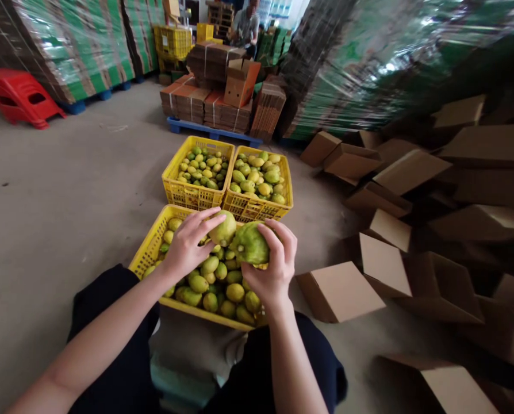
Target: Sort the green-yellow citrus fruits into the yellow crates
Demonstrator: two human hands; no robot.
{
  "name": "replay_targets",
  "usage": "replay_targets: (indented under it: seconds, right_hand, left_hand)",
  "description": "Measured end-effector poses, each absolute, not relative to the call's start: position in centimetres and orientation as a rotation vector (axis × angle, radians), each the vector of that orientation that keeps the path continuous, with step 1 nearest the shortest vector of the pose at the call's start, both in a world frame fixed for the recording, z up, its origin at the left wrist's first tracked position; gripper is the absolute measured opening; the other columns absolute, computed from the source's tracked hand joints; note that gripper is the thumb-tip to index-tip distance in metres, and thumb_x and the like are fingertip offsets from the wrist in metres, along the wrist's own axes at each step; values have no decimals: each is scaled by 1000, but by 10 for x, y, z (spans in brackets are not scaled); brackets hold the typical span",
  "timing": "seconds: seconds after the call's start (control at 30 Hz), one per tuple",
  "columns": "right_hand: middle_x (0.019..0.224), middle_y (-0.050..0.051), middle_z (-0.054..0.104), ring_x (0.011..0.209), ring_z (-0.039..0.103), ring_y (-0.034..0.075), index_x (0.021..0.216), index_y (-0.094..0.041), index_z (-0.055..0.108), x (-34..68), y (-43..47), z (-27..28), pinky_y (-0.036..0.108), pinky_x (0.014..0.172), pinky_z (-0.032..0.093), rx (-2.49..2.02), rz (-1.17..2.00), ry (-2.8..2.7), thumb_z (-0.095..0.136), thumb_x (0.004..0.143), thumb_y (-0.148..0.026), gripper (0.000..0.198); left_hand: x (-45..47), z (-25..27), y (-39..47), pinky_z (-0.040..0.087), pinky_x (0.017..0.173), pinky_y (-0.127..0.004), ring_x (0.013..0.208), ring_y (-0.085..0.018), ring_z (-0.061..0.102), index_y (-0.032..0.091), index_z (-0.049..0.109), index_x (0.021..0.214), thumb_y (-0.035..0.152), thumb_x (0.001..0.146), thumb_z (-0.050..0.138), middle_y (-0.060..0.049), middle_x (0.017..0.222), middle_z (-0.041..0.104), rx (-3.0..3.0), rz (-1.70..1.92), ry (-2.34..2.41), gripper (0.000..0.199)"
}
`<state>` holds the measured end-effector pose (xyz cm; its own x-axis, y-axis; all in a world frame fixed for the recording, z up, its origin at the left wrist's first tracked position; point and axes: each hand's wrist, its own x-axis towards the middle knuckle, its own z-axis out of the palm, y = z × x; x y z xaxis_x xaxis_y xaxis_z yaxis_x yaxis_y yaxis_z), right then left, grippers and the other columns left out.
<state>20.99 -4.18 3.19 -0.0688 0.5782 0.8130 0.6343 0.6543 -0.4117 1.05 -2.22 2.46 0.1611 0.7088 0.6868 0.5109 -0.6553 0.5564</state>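
Note:
Between the fingers of my left hand (190, 241) is a pale yellow-green lemon (223, 229), gripped from its left side. A larger, greener, ridged lemon (252, 244) sits in my right hand (278, 259), with the thumb below and the fingers over its right side. The two fruits are close together, and I cannot tell whether they touch. Both are held above a yellow plastic crate (147, 256) on the floor in front of my knees. Many green and yellow lemons (211, 287) fill that crate; my hands and forearms hide part of them.
Two more yellow crates (196, 198) of lemons stand just beyond. Cardboard boxes (343, 290) lie heaped on the right. Flattened cartons (229, 118) rest on a blue pallet (214, 133) behind. A red stool (22, 98) is at left. A person (246, 26) is in the background.

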Motion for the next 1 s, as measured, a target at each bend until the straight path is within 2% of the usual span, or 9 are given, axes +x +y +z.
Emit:
replay_targets:
  seconds: [0.17, 0.27, 0.37, 0.47, 0.57, 0.67, 0.73, 0.87, 1.0]
  right_hand:
    - [125, 7, 65, 119, 61, 33, 125, -31, 62, 216, -48, 46, 56, 107, 50, -1075, 516, -1481, 82, 63, -17, 66]
    - [102, 7, 73, 98, 70, 30, 115, -27, 65, 216, -46, 52, 42, 76, 63, -1078, 1215, -1101, 84, 68, -43, 53]
    - [73, 7, 71, 66, 69, 25, 93, -22, 67, 209, -38, 49, 28, 34, 46, -1055, 1698, -785, 71, 72, -67, 49]
    - [56, 2, 63, 43, 56, 17, 82, -22, 64, 203, -31, 43, 24, 27, 34, -1097, 1795, -709, 71, 69, -68, 48]
    - [70, 0, 68, 50, 60, 15, 91, -24, 62, 201, -32, 37, 24, 34, 42, -1182, 1594, -691, 79, 67, -59, 46]
    - [91, -3, 68, 80, 67, 17, 101, -28, 55, 200, -38, 38, 25, 62, 57, -1221, 1171, -778, 92, 58, -38, 58]
    - [97, -4, 66, 92, 67, 18, 101, -30, 49, 198, -42, 41, 29, 82, 57, -1140, 966, -930, 94, 54, -26, 65]
    - [124, 4, 60, 116, 61, 24, 105, -31, 46, 195, -45, 43, 43, 105, 48, -976, 704, -1205, 90, 57, -17, 67]
    - [132, 5, 52, 130, 51, 27, 113, -31, 51, 199, -42, 37, 45, 110, 45, -1031, 714, -1189, 91, 54, -20, 72]
  left_hand:
    - [15, 31, -22, 54, 101, -42, 115, -28, 67, 24, 71, 120, 43, 81, 80, -9, 122, 73, 1705, 1357, 1087, 45]
    - [21, 28, -20, 59, 73, -35, 93, -29, 72, 15, 72, 112, 76, 71, 73, -13, 98, 76, 1159, 1055, 927, 73]
    - [26, 20, -17, 52, 52, -27, 77, -26, 73, 13, 73, 106, 86, 70, 64, -13, 81, 75, 833, 888, 893, 82]
    - [24, 14, -13, 51, 51, -25, 78, -25, 74, 15, 75, 103, 82, 71, 68, -13, 82, 76, 763, 909, 974, 74]
    - [19, 14, -11, 59, 70, -30, 95, -28, 74, 16, 76, 106, 74, 68, 77, -13, 98, 78, 841, 951, 977, 70]
    - [14, 19, -11, 55, 95, -35, 113, -29, 68, 18, 75, 113, 50, 59, 94, -10, 114, 76, 1008, 1055, 905, 66]
    - [13, 23, -12, 51, 102, -36, 119, -28, 65, 21, 73, 118, 36, 54, 97, -8, 122, 74, 1074, 1130, 847, 69]
    - [11, 25, -12, 53, 99, -36, 113, -26, 66, 25, 69, 123, 34, 57, 96, -5, 123, 71, 1110, 1203, 783, 72]
    - [8, 24, -11, 56, 90, -34, 103, -23, 68, 25, 63, 118, 40, 58, 94, -4, 114, 70, 1077, 1263, 828, 69]
